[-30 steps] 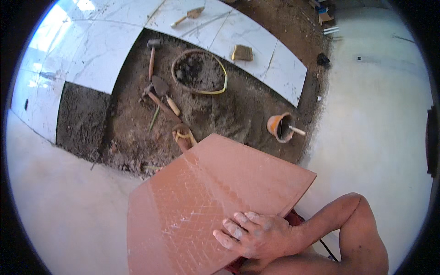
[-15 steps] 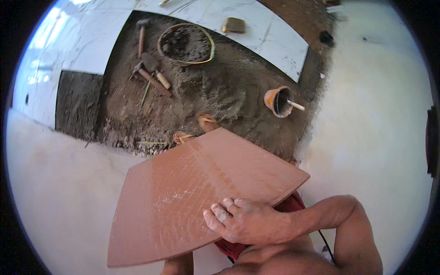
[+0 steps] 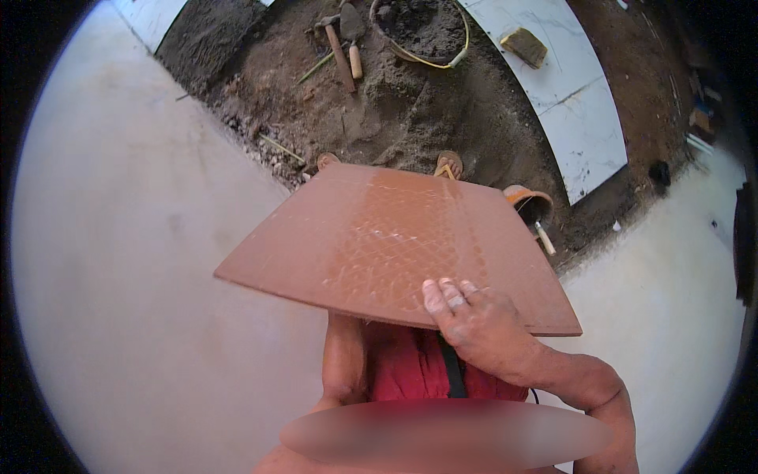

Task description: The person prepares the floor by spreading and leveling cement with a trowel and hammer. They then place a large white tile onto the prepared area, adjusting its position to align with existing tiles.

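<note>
In front of my body is a large square tile, its reddish-brown ridged back turned up, with a wet-looking darker band and pale scratches on it. My right hand is closed over the tile's near edge, its dusty fingertips lying on the top face; the thumb is hidden. Below the same edge my left forearm reaches up under the tile, which hides the left hand and its fingers. Beyond the far edge, my sandalled feet show partly on the dirt. An orange bucket with a light handle sticking out is partly covered by the tile's right side.
Ahead on the sandy bed lie a hammer, a trowel and a basket of dark mortar. A yellowish sponge-like block sits on white marbled tiles. Pale smooth floor extends at both sides.
My view has turned, so the tools and basket appear higher and further right. The tile now sits squarer to my body, my right hand still on its near edge. More of my left forearm shows.
</note>
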Demonstrator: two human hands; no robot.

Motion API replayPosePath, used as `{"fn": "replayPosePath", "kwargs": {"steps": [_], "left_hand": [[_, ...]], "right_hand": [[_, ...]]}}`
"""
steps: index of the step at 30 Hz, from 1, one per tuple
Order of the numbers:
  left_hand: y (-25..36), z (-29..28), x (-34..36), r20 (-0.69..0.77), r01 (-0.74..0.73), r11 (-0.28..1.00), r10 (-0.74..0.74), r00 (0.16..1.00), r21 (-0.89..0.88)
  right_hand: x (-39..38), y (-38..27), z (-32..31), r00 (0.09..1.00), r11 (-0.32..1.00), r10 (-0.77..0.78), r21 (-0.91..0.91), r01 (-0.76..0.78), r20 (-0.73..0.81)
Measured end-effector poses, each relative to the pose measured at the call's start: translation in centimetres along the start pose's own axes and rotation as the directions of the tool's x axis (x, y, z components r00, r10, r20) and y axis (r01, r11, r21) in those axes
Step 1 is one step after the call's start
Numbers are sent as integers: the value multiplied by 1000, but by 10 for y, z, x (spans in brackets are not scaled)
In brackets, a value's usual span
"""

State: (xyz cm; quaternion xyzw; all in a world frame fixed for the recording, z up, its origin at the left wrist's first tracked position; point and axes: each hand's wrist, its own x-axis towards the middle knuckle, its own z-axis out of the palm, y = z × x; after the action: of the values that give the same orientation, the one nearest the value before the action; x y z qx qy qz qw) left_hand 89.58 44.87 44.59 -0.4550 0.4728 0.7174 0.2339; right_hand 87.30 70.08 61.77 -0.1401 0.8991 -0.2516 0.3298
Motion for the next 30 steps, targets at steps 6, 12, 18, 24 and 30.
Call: {"fn": "replayPosePath", "kwargs": {"steps": [6, 12, 18, 24, 30], "left_hand": [[-58, 70, -23, 133, -50, 908, 115, 984, -416], [-100, 108, -100, 443, 127, 854, 131, 887, -505], [-184, 134, -182, 649, -33, 986, 133, 749, -164], [-230, 109, -158, 508, -218, 926, 353, 785, -307], [-150, 22, -75, 256, -487, 864, 502, 826, -127]], "right_hand": [[-49, 60, 31, 995, 998, 43, -42, -39, 89], [-81, 87, 36, 999, 999, 32, -25, -31, 42], [-91, 83, 62, 996, 995, 58, -82, -64, -63], [-82, 66, 102, 983, 993, -22, -119, 1, -180], [-25, 21, 168, 936, 979, -204, -37, 202, -287]]}}
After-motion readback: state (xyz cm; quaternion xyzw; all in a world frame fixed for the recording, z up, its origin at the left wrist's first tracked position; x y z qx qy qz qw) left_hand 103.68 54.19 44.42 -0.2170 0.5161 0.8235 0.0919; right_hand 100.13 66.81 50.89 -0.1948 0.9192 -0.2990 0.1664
